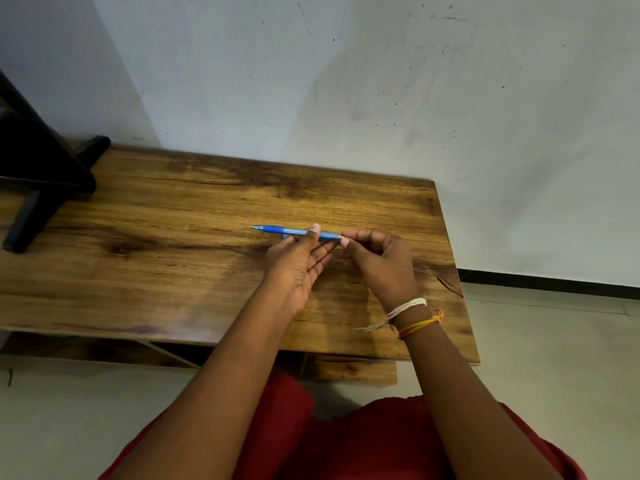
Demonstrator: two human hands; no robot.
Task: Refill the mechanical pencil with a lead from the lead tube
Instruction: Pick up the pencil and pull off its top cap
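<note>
Over the wooden worktop [156,216], head view: blue mechanical pencil [277,231] held level, tip pointing left. Left hand [298,265] grips its barrel, fingers mostly extended. Right hand [377,261] curled, fingertips [345,241] pinched at the pencil's rear end; whether they hold anything cannot be told. Thread bands [412,315] circle the right wrist

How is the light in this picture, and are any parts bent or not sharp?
Head view: soft, even light; faint shadows lie on the wooden table under the left hand and right hand; no strong glare, only a dull sheen near the front edge. The wide lens bends the table edges and the wall line. The blue pencil is fairly sharp; its rear end between the fingers is slightly blurred.
</note>
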